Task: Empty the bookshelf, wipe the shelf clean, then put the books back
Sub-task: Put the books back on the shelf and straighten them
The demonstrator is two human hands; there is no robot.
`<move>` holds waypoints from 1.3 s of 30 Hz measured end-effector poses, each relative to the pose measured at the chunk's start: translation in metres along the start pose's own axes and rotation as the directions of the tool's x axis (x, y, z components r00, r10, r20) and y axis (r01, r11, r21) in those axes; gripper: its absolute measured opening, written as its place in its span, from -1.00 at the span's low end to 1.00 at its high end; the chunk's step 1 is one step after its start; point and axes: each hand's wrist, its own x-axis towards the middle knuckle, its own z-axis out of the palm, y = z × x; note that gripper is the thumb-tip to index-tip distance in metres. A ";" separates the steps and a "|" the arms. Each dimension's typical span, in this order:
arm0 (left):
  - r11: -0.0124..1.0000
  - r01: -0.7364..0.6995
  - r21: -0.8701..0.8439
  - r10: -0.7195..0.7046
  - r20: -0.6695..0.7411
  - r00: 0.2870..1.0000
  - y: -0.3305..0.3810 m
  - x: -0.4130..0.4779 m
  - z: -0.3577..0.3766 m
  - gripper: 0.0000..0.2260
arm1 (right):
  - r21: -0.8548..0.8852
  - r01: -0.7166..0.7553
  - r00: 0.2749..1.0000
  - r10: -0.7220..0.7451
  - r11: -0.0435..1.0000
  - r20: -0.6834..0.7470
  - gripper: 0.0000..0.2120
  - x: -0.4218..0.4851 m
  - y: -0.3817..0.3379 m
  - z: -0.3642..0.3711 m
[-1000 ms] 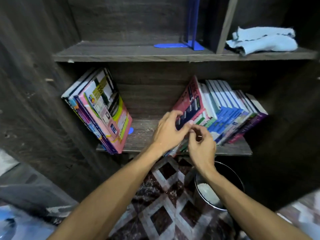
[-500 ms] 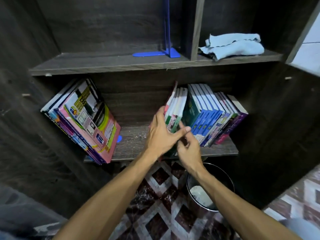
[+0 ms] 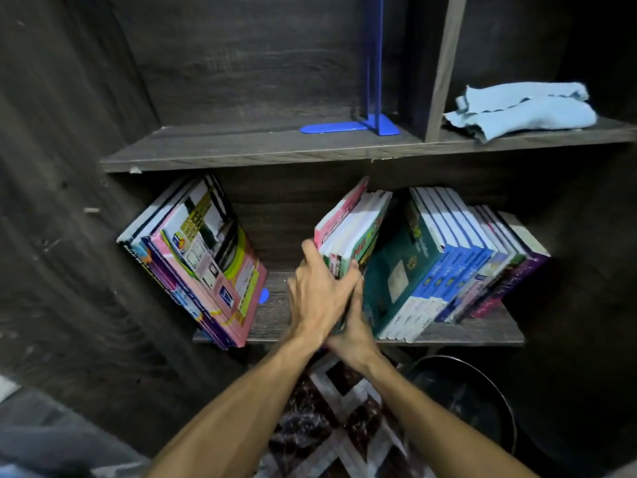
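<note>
Dark wood-grain laminate, matte and streaked grey, makes up the whole bookshelf (image 3: 69, 236); places here are given from the bundle of books (image 3: 351, 229) in the person's hands. Well to the left of the bundle, a stack of books (image 3: 200, 267) with glossy pink, purple and yellow covers leans its top against the side wall, its foot on the lower shelf (image 3: 275, 315). A small rounded blue tab (image 3: 263, 295) peeks out just beside it.

Above the bundle, on the upper shelf (image 3: 241, 153), a thin blue bookend (image 3: 374, 122) stands upright just beside a vertical divider (image 3: 444, 63).

The left hand (image 3: 317, 298) has its grip closed round the bundle, thumb by the pink cover, fingers curled over the spines. The bundle stands tilted in the lower shelf's bay, its lower edge hidden by the hands. The right hand (image 3: 358, 326) lies against the bundle's right side, partly under the left hand; whether its grip is closed I cannot tell.

Just right of the bundle, a row of books (image 3: 448, 263) slants: one dark green cover, then blue-and-white spines, then purple. Above and right of the bundle, past the divider, lies a crumpled light-blue cloth (image 3: 524, 110).

Below the bundle, the floor (image 3: 344, 408) shows diamond tiles in maroon and white, with a round dark bin (image 3: 475, 408) to the right.
</note>
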 end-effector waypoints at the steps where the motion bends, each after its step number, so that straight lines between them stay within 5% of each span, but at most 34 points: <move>1: 1.000 -0.003 0.000 0.003 -0.022 1.000 -0.006 -0.004 -0.004 -0.57 | -0.045 0.009 1.000 -0.009 0.999 0.005 0.25 0.003 -0.002 0.009; 5: 0.999 0.035 -0.001 -0.035 -0.119 0.992 -0.036 -0.002 -0.030 -0.53 | -0.101 0.078 0.995 -0.084 0.992 -0.058 0.12 0.012 -0.010 0.049; 13: 0.974 0.225 0.021 -0.208 -0.307 0.929 -0.102 0.012 -0.081 -0.41 | -0.112 0.246 0.956 -0.222 0.963 0.190 0.12 0.041 -0.031 0.117; 17: 0.960 0.278 0.036 -0.252 -0.325 0.912 -0.112 0.029 -0.093 -0.50 | -0.114 0.265 0.927 -0.220 0.958 0.302 0.17 0.061 -0.039 0.123; 25: 0.935 0.186 0.302 -0.140 -0.170 0.975 -0.114 0.023 -0.111 -0.46 | -0.149 0.157 0.914 -0.087 0.976 0.396 0.31 0.072 -0.035 0.117; 31: 0.893 0.255 0.371 -0.192 -0.198 0.961 -0.112 0.015 -0.096 -0.21 | 0.093 -0.088 0.882 0.034 0.992 0.470 0.04 0.081 -0.021 0.104; 35: 0.924 0.247 0.292 -0.172 -0.259 0.951 -0.120 0.014 -0.086 -0.46 | 0.413 -0.302 0.858 0.057 0.859 0.511 -0.06 0.097 -0.003 0.106; 39: 0.943 0.211 0.258 -0.129 -0.300 0.945 -0.129 0.013 -0.083 -0.37 | 0.525 -0.331 0.889 0.073 0.784 0.453 -0.12 0.108 -0.012 0.128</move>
